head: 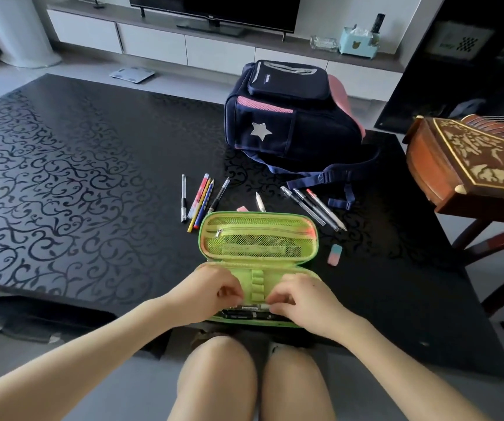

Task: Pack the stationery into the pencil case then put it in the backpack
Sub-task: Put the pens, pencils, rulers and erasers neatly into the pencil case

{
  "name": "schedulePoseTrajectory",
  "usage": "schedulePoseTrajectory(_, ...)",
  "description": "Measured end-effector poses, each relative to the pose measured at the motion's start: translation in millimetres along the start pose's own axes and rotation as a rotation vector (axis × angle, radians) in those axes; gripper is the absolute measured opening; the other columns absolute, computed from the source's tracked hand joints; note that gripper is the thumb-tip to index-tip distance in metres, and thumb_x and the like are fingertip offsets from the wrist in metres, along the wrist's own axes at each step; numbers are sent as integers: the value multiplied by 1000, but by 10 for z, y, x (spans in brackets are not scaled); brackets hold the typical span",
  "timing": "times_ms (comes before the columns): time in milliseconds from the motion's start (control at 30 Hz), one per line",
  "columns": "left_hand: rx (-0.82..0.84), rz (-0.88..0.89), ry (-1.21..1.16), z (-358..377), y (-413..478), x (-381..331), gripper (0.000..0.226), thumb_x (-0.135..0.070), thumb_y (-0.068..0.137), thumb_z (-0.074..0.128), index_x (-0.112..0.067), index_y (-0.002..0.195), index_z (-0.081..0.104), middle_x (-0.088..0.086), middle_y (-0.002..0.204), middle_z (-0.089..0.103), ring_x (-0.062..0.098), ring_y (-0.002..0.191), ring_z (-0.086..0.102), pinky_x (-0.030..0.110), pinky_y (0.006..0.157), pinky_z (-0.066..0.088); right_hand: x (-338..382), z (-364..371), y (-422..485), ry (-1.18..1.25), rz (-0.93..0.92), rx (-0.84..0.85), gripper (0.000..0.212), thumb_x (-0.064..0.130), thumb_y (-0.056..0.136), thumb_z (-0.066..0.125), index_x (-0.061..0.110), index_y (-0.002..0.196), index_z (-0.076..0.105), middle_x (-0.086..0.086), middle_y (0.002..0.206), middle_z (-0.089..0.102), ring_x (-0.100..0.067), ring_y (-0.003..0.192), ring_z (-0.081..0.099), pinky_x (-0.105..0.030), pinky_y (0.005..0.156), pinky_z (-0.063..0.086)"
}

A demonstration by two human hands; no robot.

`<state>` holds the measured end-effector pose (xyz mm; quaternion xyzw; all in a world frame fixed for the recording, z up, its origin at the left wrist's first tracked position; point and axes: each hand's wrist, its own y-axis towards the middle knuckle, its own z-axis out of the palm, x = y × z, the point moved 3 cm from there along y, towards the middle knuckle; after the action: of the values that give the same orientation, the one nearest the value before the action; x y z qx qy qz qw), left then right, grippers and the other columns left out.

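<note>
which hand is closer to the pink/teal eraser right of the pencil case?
Right. The right hand is on the pencil case's right half, just short of the eraser. The left hand is on the left half, farther away.

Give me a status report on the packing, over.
Left hand, right hand both pinching inside open pencil case. Pens, erasers loose on table. Nothing blocking backpack.
</note>
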<state>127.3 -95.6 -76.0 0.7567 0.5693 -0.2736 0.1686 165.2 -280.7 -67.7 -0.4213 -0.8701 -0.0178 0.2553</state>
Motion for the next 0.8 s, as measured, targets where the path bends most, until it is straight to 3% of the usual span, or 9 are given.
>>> schedulePoseTrajectory(67, 4, 2, 41, 21, 17, -15, 8, -26, 82, 67, -20, 83, 72, -7, 79, 69, 5, 70, 57, 8, 67, 36, 9, -15, -15, -118, -53, 30, 21, 41, 85, 60, 32, 102, 69, 10, 91, 56, -11, 93, 46, -28, 81, 37)
schedulePoseTrajectory(133, 36, -24, 37, 1, 48, -17, 11, -27, 82, 65, -20, 84, 73, -6, 81, 68, 10, 74, 61, 17, 69, 44, -20, -146, -4, -25, -38, 35, 21, 41, 87, 56, 29, 95, 71, 15, 83, 56, -4, 84, 48, -23, 72, 37)
schedulePoseTrajectory(233, 63, -47, 12, -88, 105, -19, 12, -29, 83, 64, -20, 87, 72, -13, 79, 62, 10, 76, 62, 26, 73, 51, -343, -542, 180, 0, 166, -379, 29, 29, 89, 52, 17, 65, 63, 5, 61, 60, -5, 61, 54, -22, 52, 36)
schedulePoseTrajectory(300, 53, -52, 18, -156, 161, -11, 12, -30, 85, 63, -21, 88, 71, -15, 82, 62, 8, 77, 61, 24, 74, 51, -692, -765, 341, -48, 406, -581, 23, 24, 93, 50, 18, 78, 66, 3, 69, 63, -15, 64, 57, -26, 52, 39)
schedulePoseTrajectory(367, 36, -64, 15, -226, 223, 13, 12, -30, 86, 61, -24, 89, 70, -18, 84, 61, 5, 76, 59, 18, 71, 49, -985, -838, 525, -112, 623, -547, 26, 26, 96, 47, 8, 106, 63, -11, 102, 66, -28, 94, 60, -34, 71, 47)
schedulePoseTrajectory(433, 3, -71, 6, -294, 287, 53, 10, -28, 86, 61, -25, 89, 70, -21, 82, 59, 0, 74, 57, 8, 66, 43, -1224, -810, 681, -145, 735, -442, 32, 25, 97, 46, 4, 116, 58, -16, 117, 60, -33, 108, 56, -39, 82, 47)
schedulePoseTrajectory(567, -67, -65, -19, -407, 384, 116, 9, -26, 86, 62, -26, 87, 71, -24, 77, 58, -9, 71, 54, 3, 65, 42, -1429, -759, 840, -120, 774, -415, 29, 22, 95, 48, 3, 111, 63, -16, 113, 63, -32, 101, 59, -35, 77, 48)
schedulePoseTrajectory(700, -108, -61, -14, -483, 458, 158, 8, -27, 85, 63, -26, 85, 71, -23, 78, 59, -5, 72, 55, 10, 67, 42, -1482, -785, 805, -7, 758, -462, 24, 19, 93, 52, 3, 105, 65, -15, 105, 67, -32, 96, 62, -33, 71, 46)
schedulePoseTrajectory(800, -173, -52, -5, -528, 524, 156, 9, -23, 86, 62, -23, 85, 70, -17, 82, 62, -1, 74, 56, 19, 70, 45, -1336, -882, 700, 13, 623, -537, 20, 19, 94, 51, 4, 102, 62, -12, 101, 66, -29, 89, 61, -34, 69, 44)
